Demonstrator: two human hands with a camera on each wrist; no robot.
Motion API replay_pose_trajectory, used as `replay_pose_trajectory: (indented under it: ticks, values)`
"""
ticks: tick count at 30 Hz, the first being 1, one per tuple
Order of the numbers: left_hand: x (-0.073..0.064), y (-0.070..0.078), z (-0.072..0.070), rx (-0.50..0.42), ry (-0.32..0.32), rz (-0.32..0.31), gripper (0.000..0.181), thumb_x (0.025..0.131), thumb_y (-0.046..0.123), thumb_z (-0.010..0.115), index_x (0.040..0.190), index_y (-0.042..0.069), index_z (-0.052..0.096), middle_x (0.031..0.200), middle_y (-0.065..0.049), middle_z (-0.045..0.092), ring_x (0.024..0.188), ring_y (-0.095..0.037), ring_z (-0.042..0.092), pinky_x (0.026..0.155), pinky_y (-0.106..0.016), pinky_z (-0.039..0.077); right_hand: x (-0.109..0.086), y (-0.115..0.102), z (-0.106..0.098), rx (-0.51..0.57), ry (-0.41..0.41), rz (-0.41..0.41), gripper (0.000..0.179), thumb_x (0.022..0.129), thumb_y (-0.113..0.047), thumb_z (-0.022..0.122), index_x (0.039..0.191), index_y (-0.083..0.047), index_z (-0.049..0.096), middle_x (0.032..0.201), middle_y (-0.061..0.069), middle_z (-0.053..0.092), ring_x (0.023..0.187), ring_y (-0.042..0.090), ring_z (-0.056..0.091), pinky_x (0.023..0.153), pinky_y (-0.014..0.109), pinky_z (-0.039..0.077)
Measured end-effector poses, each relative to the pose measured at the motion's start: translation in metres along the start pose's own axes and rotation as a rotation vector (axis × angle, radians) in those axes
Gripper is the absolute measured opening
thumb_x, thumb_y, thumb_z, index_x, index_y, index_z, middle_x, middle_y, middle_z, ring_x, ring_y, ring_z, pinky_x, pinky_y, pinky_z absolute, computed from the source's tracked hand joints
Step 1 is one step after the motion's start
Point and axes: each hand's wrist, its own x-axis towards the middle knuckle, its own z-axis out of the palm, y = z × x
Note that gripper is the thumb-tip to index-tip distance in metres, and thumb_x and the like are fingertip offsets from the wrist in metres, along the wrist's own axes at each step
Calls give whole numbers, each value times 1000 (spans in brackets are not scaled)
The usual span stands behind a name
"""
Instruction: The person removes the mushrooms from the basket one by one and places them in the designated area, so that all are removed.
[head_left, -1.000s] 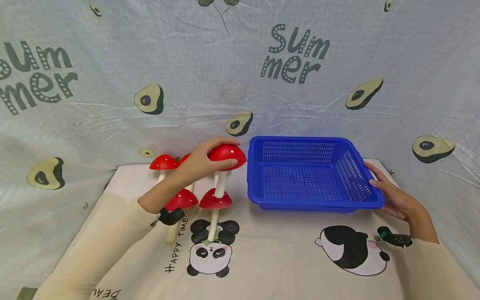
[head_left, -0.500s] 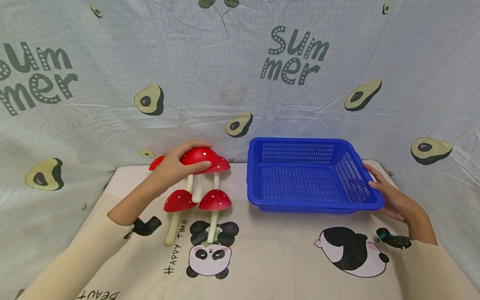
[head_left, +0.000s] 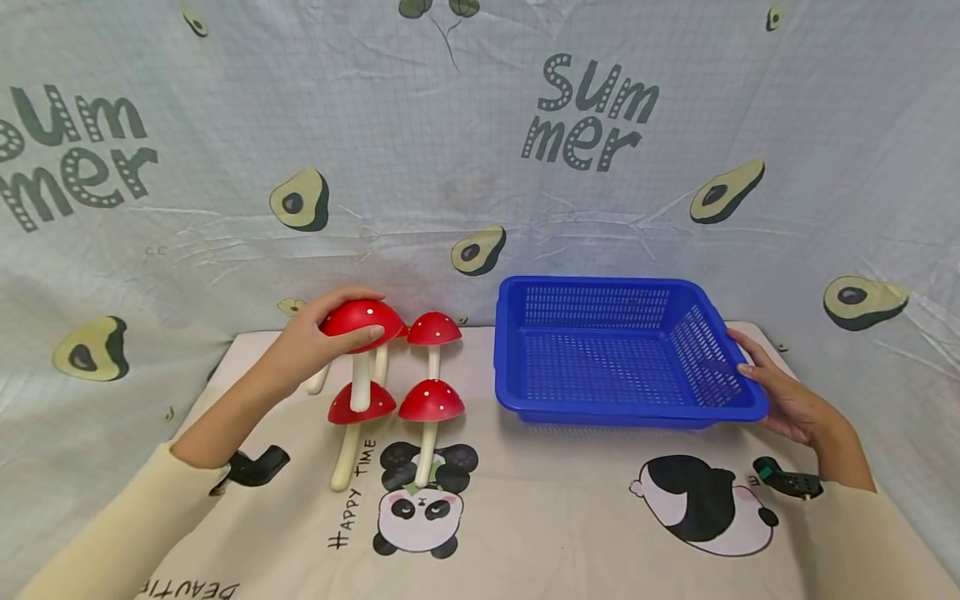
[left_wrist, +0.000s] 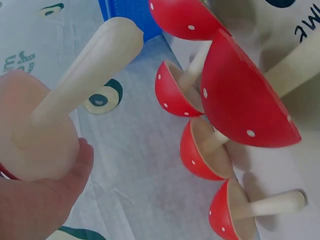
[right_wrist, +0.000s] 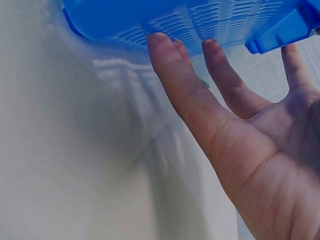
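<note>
My left hand (head_left: pixel 303 333) grips a red-capped toy mushroom (head_left: pixel 366 321) by its white-dotted cap, thumb toward me. Its pale stem hangs down in front of another mushroom (head_left: pixel 363 403) on the table. In the left wrist view the held mushroom's stem (left_wrist: pixel 90 70) points up and right, away from the hand. A front mushroom (head_left: pixel 431 401) and a back one (head_left: pixel 435 329) stand to the right; others are partly hidden behind the hand. My right hand (head_left: pixel 783 396) touches the right rim of a blue plastic basket (head_left: pixel 630 408), its fingers fairly straight in the right wrist view.
The table (head_left: pixel 555 517) wears a cream cloth with printed pandas and lettering. Close behind it hangs a pale curtain (head_left: pixel 420 167) with avocado prints, also along both sides. The basket's inside shows only its mesh floor.
My left hand has carried the mushroom leftward, from beside the basket to above the left group, uncovering the back right mushroom. My right hand and the basket have stayed in place.
</note>
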Motion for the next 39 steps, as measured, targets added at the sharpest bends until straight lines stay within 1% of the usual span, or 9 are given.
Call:
replay_pose_trajectory:
  ticks: [6, 13, 16, 20, 23, 28, 32, 35, 39]
  values:
    - [-6, -7, -12, 46, 6, -22, 49, 95, 31, 71, 142, 24, 56, 139, -6, 53, 122, -28, 50, 87, -26, 54, -1, 0, -1, 18, -12, -4, 59, 111, -29, 32, 156, -58, 5, 134, -9, 38, 107, 24, 69, 85, 48, 60]
    - [-18, -21, -29, 126, 50, -23, 47, 96, 32, 71, 140, 21, 58, 135, -4, 53, 117, -25, 50, 82, -22, 55, 1, -1, 1, 4, -12, -2, 60, 111, -30, 33, 156, -57, 3, 138, -4, 31, 107, 23, 69, 85, 48, 60]
    - [-25, -29, -37, 131, 66, -24, 46, 97, 31, 70, 139, 19, 58, 133, -2, 55, 114, -23, 51, 81, -20, 55, 2, -2, 2, -2, -17, -7, 61, 111, -30, 33, 157, -56, 3, 140, -2, 29, 107, 23, 68, 85, 49, 60]
    - [-33, -40, -46, 127, 70, -53, 47, 98, 30, 69, 140, 15, 57, 136, -4, 52, 115, -21, 49, 80, -18, 54, 2, -2, 2, -15, -6, -1, 60, 111, -31, 32, 156, -57, 3, 139, -4, 30, 108, 22, 68, 86, 49, 59]
    - [-39, -47, -52, 145, 66, -96, 48, 98, 33, 68, 141, 16, 55, 139, -6, 49, 117, -23, 46, 79, -18, 53, 2, -2, 1, -11, -1, 5, 60, 111, -31, 33, 156, -58, 3, 139, -4, 29, 107, 22, 68, 86, 50, 59]
    - [-46, -57, -59, 160, 51, -130, 48, 98, 34, 68, 140, 16, 55, 138, -7, 49, 117, -24, 45, 78, -21, 55, 1, -1, 3, 0, 13, 9, 61, 110, -32, 35, 157, -56, 3, 143, 1, 26, 106, 23, 69, 85, 50, 59]
    - [-48, -66, -63, 169, 16, -126, 47, 97, 33, 69, 140, 16, 56, 138, -7, 50, 117, -25, 46, 78, -24, 56, 1, -1, 4, -3, 26, 13, 62, 110, -32, 36, 157, -55, 3, 145, 2, 24, 106, 23, 69, 84, 50, 60]
    - [-48, -75, -66, 191, -19, -121, 47, 97, 30, 69, 140, 16, 56, 140, -10, 49, 120, -28, 43, 77, -25, 56, 0, -2, 5, 3, 30, 16, 62, 110, -32, 36, 157, -56, 3, 146, 2, 23, 106, 22, 69, 85, 50, 60]
    - [-49, -85, -69, 201, -60, -118, 47, 97, 28, 69, 140, 14, 55, 141, -13, 47, 120, -29, 42, 76, -28, 58, 1, -1, 4, 17, 22, 14, 61, 110, -31, 35, 157, -56, 4, 142, 0, 28, 106, 23, 69, 84, 49, 60]
